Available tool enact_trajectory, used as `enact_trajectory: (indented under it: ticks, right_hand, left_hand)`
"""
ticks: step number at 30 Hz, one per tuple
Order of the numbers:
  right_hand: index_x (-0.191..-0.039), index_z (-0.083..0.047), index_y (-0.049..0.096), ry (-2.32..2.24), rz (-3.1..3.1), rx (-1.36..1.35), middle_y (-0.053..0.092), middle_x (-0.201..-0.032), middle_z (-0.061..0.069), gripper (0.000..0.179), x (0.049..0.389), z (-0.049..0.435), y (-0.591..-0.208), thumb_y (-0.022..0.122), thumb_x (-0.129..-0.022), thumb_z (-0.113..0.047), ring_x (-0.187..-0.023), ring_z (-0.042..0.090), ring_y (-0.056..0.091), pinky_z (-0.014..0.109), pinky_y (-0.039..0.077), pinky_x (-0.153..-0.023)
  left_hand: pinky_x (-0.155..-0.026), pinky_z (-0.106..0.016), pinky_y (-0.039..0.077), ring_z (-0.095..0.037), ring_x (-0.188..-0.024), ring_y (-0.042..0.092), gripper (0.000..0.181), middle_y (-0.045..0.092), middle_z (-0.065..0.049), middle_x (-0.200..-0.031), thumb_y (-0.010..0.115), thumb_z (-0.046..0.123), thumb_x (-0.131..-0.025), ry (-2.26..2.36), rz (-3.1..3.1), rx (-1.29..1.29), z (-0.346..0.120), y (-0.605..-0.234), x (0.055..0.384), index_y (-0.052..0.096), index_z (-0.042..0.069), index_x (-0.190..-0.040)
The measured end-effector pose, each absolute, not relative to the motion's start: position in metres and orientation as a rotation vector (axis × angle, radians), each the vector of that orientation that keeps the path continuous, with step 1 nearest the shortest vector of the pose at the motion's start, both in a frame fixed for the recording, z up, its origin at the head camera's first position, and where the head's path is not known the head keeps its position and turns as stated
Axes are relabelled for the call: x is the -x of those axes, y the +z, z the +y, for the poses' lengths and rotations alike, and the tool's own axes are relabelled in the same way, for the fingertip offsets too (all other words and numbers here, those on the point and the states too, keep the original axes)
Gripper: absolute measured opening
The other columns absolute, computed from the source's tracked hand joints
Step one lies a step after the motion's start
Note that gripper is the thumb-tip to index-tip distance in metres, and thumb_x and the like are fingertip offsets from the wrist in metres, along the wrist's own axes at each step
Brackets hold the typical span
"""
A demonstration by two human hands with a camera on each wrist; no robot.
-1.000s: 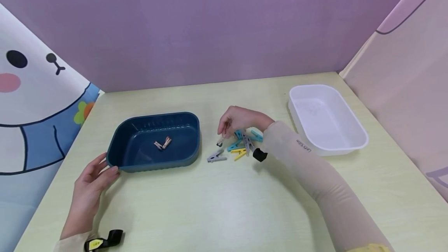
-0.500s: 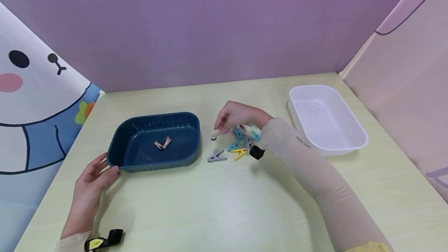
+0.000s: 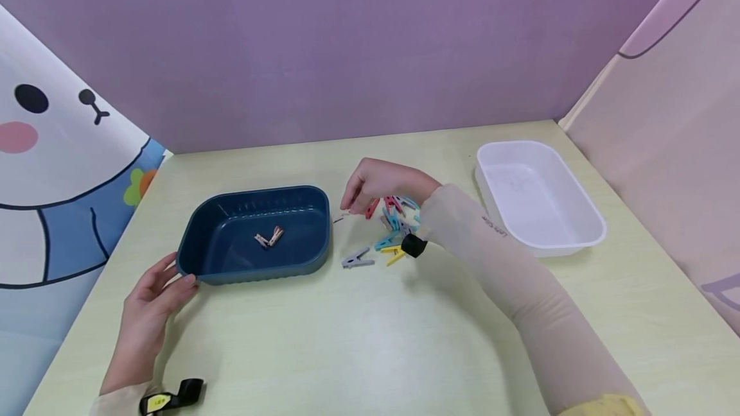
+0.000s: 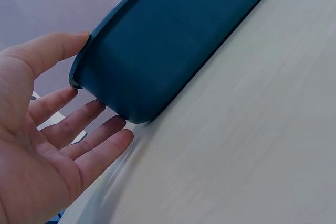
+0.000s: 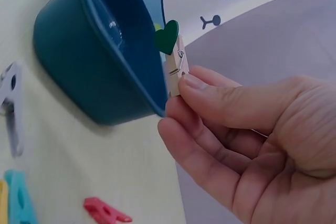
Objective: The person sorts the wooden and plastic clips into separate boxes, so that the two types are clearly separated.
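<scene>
Dark-blue rectangular plastic tray [image 3: 260, 273]: one
White rectangular plastic tray [image 3: 534, 210]: one
Wooden clothespins [image 3: 276, 236]: two, left tray
Green-heart wooden clothespin [image 5: 176, 71]: one
Coloured plastic clothespins [image 3: 386, 241]: several, overlapping, uncountable

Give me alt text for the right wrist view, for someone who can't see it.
A right hand pinches a wooden clothespin bearing a green heart, near a dark blue tub. A gray clip, a teal clip and a red clip lie on the table.
</scene>
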State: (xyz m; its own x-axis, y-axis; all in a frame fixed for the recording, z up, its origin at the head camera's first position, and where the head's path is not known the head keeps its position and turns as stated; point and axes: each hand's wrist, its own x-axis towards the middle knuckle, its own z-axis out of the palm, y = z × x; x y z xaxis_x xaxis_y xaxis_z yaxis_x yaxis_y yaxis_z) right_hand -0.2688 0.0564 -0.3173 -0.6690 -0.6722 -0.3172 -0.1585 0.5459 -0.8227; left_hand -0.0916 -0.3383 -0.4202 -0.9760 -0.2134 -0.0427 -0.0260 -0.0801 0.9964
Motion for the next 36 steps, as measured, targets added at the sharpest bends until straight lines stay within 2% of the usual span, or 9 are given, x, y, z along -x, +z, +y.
enact_trajectory:
  ticks: [4,9,17,29,36]
  right_hand:
    - [-0.098,-0.001,0.078,-1.062,2.153,0.664,0.074,-0.093,0.010,0.013,0.269,0.048,-0.310,0.073,-0.088,0.003,-0.082,0.023,0.070,0.042,0.058,-0.084]
    - [-0.097,0.000,0.078,-1.076,2.137,0.656,0.073,-0.092,0.012,0.012,0.269,0.038,-0.303,0.072,-0.087,0.004,-0.080,0.022,0.069,0.032,0.059,-0.077]
    - [-0.099,0.001,0.077,-1.100,2.114,0.650,0.072,-0.097,0.016,0.012,0.271,0.023,-0.295,0.071,-0.089,0.004,-0.079,0.023,0.068,0.033,0.059,-0.078]
    - [-0.101,-0.001,0.077,-1.140,2.104,0.633,0.073,-0.097,0.010,0.014,0.274,-0.002,-0.294,0.071,-0.089,0.003,-0.080,0.023,0.069,0.034,0.059,-0.079]
    - [-0.103,-0.001,0.077,-1.152,2.077,0.621,0.072,-0.098,0.009,0.015,0.275,-0.020,-0.300,0.068,-0.092,0.003,-0.085,0.023,0.069,0.034,0.059,-0.081]
  left_hand:
    - [-0.074,-0.017,0.056,0.001,-0.094,0.066,0.059,0.060,0.014,-0.117,0.065,0.004,-0.096,-2.198,-2.038,-0.277,-0.338,-0.420,0.092,0.043,0.015,-0.149]
    - [-0.074,-0.017,0.056,0.001,-0.093,0.066,0.058,0.060,0.015,-0.117,0.064,0.003,-0.096,-2.202,-2.035,-0.266,-0.338,-0.420,0.092,0.043,0.015,-0.149]
    - [-0.075,-0.017,0.056,0.000,-0.093,0.067,0.057,0.060,0.014,-0.118,0.064,0.003,-0.096,-2.212,-2.029,-0.249,-0.337,-0.420,0.092,0.044,0.015,-0.148]
    - [-0.074,-0.018,0.056,-0.001,-0.093,0.067,0.054,0.061,0.013,-0.118,0.064,0.003,-0.096,-2.216,-2.019,-0.238,-0.338,-0.420,0.092,0.047,0.016,-0.146]
    - [-0.075,-0.020,0.057,-0.004,-0.092,0.068,0.049,0.065,0.010,-0.115,0.061,-0.005,-0.096,-2.259,-1.954,-0.168,-0.338,-0.421,0.092,0.053,0.017,-0.139]
